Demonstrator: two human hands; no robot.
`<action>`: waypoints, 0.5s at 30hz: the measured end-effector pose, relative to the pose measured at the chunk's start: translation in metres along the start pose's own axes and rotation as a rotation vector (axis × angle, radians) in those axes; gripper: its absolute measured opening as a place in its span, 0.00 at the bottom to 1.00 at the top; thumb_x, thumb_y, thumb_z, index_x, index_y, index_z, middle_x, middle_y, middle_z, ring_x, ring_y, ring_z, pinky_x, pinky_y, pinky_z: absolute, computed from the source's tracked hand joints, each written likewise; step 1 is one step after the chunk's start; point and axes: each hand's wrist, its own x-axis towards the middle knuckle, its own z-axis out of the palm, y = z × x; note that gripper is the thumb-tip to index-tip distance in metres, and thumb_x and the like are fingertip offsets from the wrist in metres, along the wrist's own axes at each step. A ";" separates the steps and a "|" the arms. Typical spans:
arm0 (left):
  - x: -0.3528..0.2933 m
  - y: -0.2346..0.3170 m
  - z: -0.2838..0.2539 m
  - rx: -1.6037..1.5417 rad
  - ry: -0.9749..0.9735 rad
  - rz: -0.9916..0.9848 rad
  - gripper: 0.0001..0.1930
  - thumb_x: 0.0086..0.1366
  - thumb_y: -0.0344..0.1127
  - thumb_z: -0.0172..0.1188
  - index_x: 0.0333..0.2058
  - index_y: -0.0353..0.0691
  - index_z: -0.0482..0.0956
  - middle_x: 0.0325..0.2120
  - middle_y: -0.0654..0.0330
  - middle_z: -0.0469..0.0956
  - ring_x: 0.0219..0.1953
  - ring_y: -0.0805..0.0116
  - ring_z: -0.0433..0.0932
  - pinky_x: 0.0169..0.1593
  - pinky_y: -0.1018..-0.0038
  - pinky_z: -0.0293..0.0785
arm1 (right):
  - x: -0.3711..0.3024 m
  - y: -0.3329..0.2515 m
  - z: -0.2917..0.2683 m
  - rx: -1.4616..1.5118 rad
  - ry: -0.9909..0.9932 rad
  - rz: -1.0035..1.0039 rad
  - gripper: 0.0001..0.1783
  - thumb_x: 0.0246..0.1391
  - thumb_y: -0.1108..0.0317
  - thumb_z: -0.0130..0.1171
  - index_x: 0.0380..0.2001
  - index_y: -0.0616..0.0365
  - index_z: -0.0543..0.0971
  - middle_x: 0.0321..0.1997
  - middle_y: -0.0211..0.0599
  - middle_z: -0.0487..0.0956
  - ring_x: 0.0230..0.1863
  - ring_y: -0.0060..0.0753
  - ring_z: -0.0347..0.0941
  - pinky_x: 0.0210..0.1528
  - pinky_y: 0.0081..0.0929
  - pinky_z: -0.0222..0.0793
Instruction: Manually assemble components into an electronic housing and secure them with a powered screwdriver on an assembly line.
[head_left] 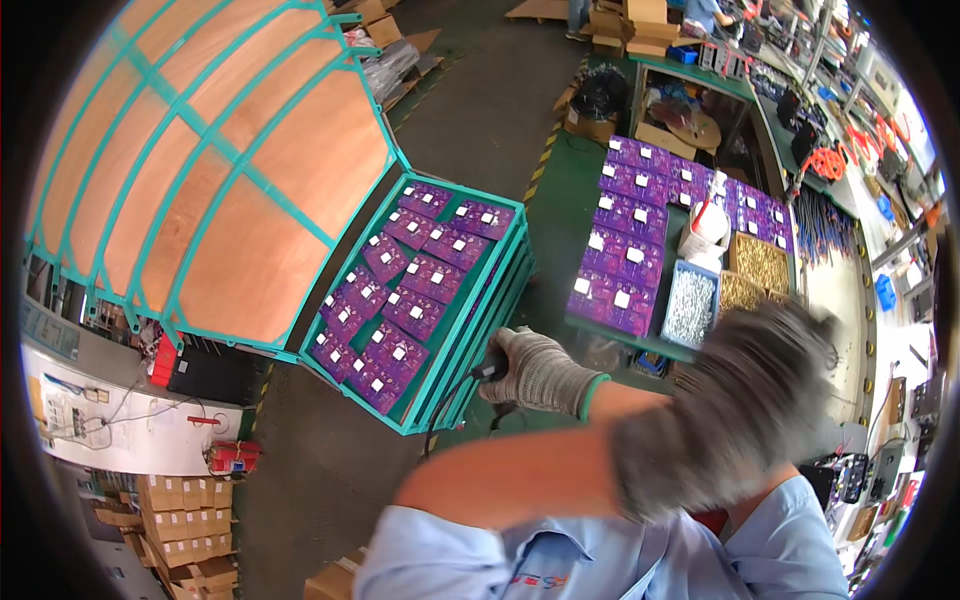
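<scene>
My arms cross in front of me. My left arm reaches over to the right, and my left hand (740, 390), in a grey knit glove, is smeared by motion near the parts bins; its fingers cannot be made out. Beneath it my right arm passes to the left. My right hand (545, 370), in a grey glove with a green cuff, is closed around a black corded tool (490, 368), whose kind I cannot make out. That hand is beside the teal-framed rack (470, 330), where several purple circuit boards (415, 312) with white square parts lie on the top tray.
More purple circuit boards (625, 250) cover the green table on the right. There stand a white tub (705, 235), a blue bin (690, 300) of silvery parts and boxes of brassy parts (758, 262). A large wood-panelled teal frame (230, 170) rises left; cartons (185, 520) are stacked lower left.
</scene>
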 end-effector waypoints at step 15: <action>-0.063 0.013 -0.029 -1.847 0.258 -0.039 0.06 0.59 0.28 0.67 0.34 0.39 0.81 0.29 0.58 0.78 0.32 0.60 0.80 0.37 0.65 0.75 | -0.041 0.002 -0.030 -0.313 0.166 -0.179 0.24 0.45 0.52 0.75 0.43 0.51 0.80 0.42 0.43 0.79 0.41 0.49 0.80 0.45 0.39 0.79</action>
